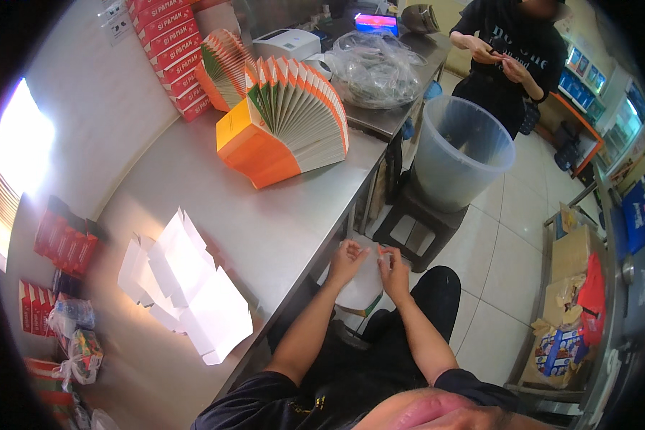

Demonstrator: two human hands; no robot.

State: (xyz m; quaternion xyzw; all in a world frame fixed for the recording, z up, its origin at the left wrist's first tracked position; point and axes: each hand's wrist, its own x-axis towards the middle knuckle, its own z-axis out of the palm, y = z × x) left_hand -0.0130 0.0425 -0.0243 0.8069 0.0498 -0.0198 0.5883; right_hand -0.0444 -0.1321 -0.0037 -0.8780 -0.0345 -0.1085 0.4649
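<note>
Over my lap I have a small folding carton (360, 288), its pale inner side up and a bit of green and orange at its edge. My left hand (347, 261) is closed with its fingertips pinched at the carton's far left edge. Opposite it, my right hand (393, 274) pinches the far right corner, where an orange flap shows. On the steel table (158, 179) to my left lie white unfolded cartons (193, 287), open side up. Farther back on the table stands a fanned row of orange, green and yellow folded cartons (283, 132).
A translucent plastic bin (462, 154) stands on a dark stool (426, 222) ahead. Beyond it a person in black (512, 57) handles something small. Red boxes (168, 57) are stacked by the wall, near a bag of plastic (376, 68). A shelf with cardboard boxes (562, 287) lines the right.
</note>
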